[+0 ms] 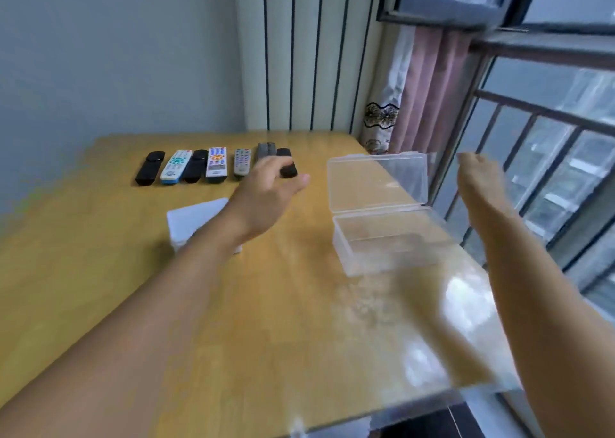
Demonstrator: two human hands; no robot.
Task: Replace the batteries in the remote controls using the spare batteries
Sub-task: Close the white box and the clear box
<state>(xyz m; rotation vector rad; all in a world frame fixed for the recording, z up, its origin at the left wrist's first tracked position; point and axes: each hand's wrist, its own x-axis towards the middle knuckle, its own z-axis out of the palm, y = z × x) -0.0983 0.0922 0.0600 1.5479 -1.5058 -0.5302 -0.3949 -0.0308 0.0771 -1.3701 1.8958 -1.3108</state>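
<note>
Wooden table [100, 271] against a grey wall, window [549, 171] to the right. Seven remotes in a row near the far edge, side by side, lengthwise away from the viewer: black remote [149, 168] at far left, white-and-blue remote [175, 166], second black remote [195, 165], white remote [216, 164] with coloured buttons, grey remote [242, 161], dark grey remote [266, 149], small black remote [287, 166] at far right. Left hand [266, 191] extended over the table toward the right end of the row, fingers loosely spread and relaxed, fingertips overlapping the dark grey and small black remotes in view; contact not determinable owing to motion blur; nothing visibly gripped. Right hand [479, 178] raised beyond the right table edge, beside the clear box [382, 238], fingers relaxed, holding nothing. Clear box on the table at right, hinged lid [376, 181] standing open; contents indistinct. White box [196, 218] under the left forearm, mid-table; contents not visible. Spare batteries not identifiable.
</note>
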